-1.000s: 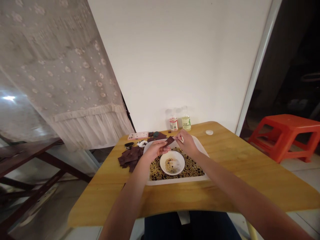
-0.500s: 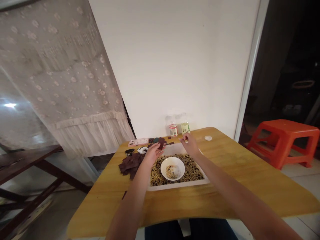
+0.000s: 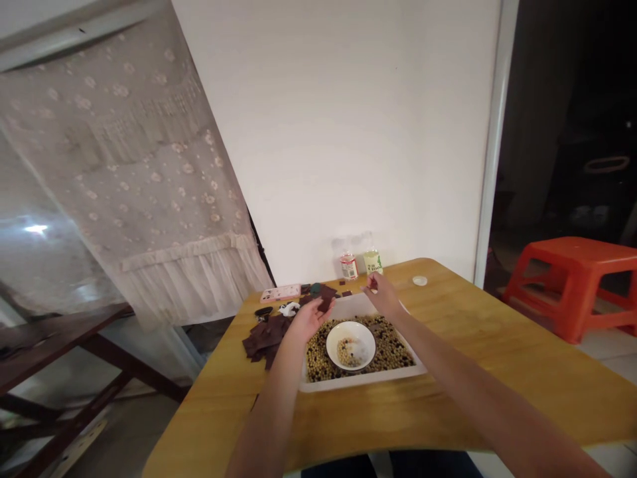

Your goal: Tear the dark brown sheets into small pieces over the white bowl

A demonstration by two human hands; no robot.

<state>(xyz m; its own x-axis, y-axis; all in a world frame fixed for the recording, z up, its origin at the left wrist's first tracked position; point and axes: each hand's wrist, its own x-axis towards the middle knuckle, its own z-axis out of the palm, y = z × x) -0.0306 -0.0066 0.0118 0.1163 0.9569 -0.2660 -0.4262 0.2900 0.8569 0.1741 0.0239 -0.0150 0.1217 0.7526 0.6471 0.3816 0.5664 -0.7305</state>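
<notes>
My left hand (image 3: 308,321) is over the left rear side of a white tray (image 3: 365,380), its fingers partly curled around a dark brown cloth piece (image 3: 327,297). Further right, my right hand (image 3: 381,293) is raised over the tray's back right side, thumb and fingers pinched together. Whatever that pinch holds is too small to make out. Mixed pale and dark beans (image 3: 391,348) fill the tray. On them rests a white bowl (image 3: 365,344) with a small amount of beans inside. A heap of dark brown cloth pieces (image 3: 269,338) lies left of the tray.
A pink phone (image 3: 280,293) and a white crumpled item (image 3: 288,309) lie at the table's back left. Two clear containers, one with a red label (image 3: 349,267) and one with a green label (image 3: 373,261), stand against the wall. An orange stool (image 3: 577,279) is to the right.
The whole view has shifted, so the table appears slightly lower and to the right. Both hands keep nearly the same places over the tray, the right still pinched.
</notes>
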